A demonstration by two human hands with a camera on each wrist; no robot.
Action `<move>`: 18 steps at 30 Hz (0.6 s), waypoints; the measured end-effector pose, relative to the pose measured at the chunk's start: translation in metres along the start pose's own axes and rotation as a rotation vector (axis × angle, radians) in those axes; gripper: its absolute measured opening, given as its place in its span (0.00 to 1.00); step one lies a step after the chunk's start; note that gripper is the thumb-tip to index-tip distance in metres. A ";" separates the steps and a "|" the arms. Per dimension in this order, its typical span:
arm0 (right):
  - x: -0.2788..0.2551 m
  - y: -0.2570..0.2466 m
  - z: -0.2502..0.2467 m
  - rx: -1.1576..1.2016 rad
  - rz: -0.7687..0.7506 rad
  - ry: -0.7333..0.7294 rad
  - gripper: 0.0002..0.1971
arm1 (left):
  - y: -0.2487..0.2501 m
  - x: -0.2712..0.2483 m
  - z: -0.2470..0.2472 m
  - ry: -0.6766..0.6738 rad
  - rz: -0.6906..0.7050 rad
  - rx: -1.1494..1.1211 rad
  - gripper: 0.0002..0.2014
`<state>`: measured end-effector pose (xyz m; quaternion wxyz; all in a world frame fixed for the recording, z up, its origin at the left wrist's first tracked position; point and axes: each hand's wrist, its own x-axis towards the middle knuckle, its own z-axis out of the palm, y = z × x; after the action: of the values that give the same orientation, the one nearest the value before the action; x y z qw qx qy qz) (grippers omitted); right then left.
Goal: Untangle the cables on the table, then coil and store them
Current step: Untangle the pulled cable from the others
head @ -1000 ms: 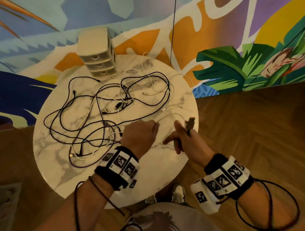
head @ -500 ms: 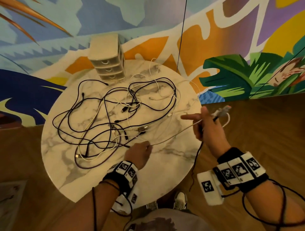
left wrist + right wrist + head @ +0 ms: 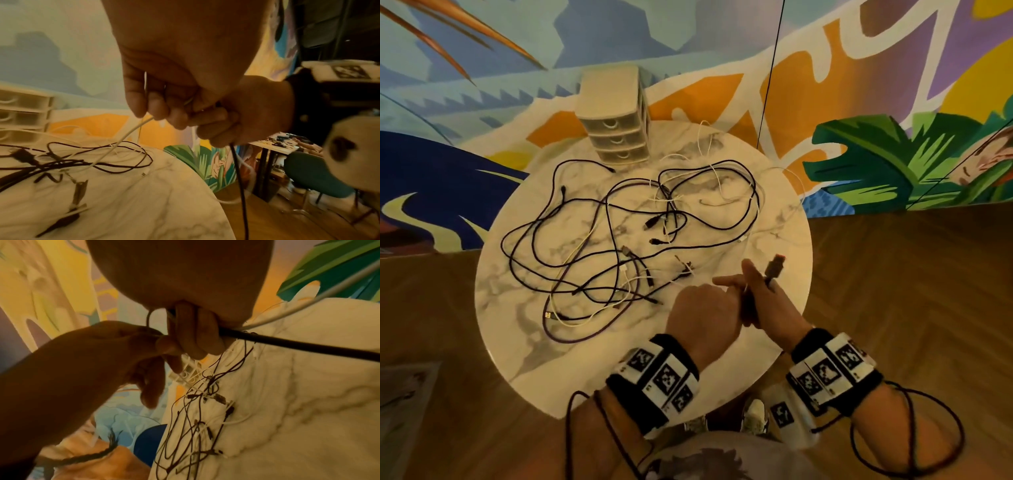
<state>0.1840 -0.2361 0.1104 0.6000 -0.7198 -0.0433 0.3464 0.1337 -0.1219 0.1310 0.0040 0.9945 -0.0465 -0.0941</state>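
Observation:
A tangle of black and white cables [image 3: 613, 246] lies across the round marble table [image 3: 619, 370]. My right hand [image 3: 753, 291] hovers over the near right part of the table. It grips a thick black cable [image 3: 298, 345] whose USB plug [image 3: 776, 267] sticks up above the fist, and the cable's other part hangs down past the table edge [image 3: 239, 178]. My left hand [image 3: 717, 291] is pressed against the right one. Its fingers [image 3: 152, 113] pinch a thin white cable [image 3: 123, 138] that runs down into the tangle.
A beige three-drawer unit [image 3: 616, 116] stands at the table's far edge, its drawers shut. A painted mural wall rises behind the table and a wooden floor [image 3: 911, 291] surrounds it. A teal chair [image 3: 312, 175] and a desk stand off to the right.
Half a second ago my right hand was out past the table's right edge, stretching the white cable. It has come back over the table, and my left hand has moved up to meet it.

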 end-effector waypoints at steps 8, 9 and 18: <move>-0.001 -0.008 -0.016 0.098 -0.122 0.093 0.23 | -0.038 0.000 0.062 -0.086 -0.203 -0.469 0.09; -0.002 -0.012 -0.019 0.133 -0.167 0.125 0.24 | -0.049 0.002 0.079 -0.079 -0.268 -0.621 0.08; 0.000 -0.019 -0.041 0.312 -0.292 0.313 0.28 | -0.099 0.035 0.065 0.295 -0.413 -0.614 0.15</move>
<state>0.2139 -0.2651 0.1290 0.7467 -0.6496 0.0003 0.1432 0.1645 -0.0269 0.0589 0.2889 0.9382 0.1861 0.0416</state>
